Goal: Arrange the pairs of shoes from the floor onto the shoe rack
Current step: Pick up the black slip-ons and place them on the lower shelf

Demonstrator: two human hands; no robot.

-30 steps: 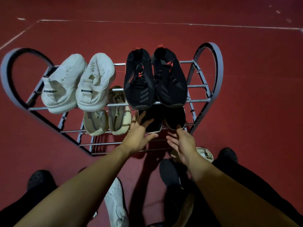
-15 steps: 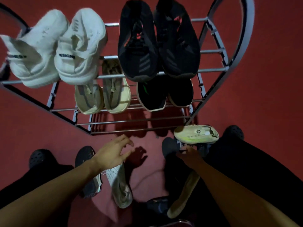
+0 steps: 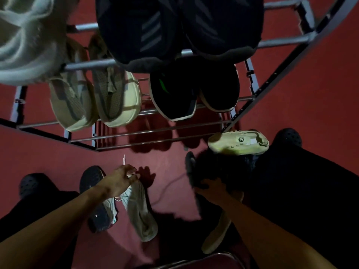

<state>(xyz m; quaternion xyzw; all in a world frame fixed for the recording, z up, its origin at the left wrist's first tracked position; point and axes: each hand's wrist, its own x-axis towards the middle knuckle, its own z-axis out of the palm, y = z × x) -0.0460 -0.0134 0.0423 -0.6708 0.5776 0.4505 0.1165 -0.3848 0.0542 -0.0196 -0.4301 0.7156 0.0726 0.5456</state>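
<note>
I see the left hand (image 3: 120, 181) pinching the white sneaker (image 3: 138, 210) on the red floor (image 3: 48, 152) before the shoe rack (image 3: 147, 133); right hand (image 3: 215, 188) grips a dark shoe (image 3: 196, 167).

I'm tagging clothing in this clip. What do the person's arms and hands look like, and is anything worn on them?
Both forearms are bare with no sleeves in view. The left hand and right hand wear no gloves. No watch, ring or bracelet can be made out in the dim light.

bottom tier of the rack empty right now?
Yes: the lowest bars of the shoe rack carry nothing, while the beige pair and black pair sit on the tier above.
</note>
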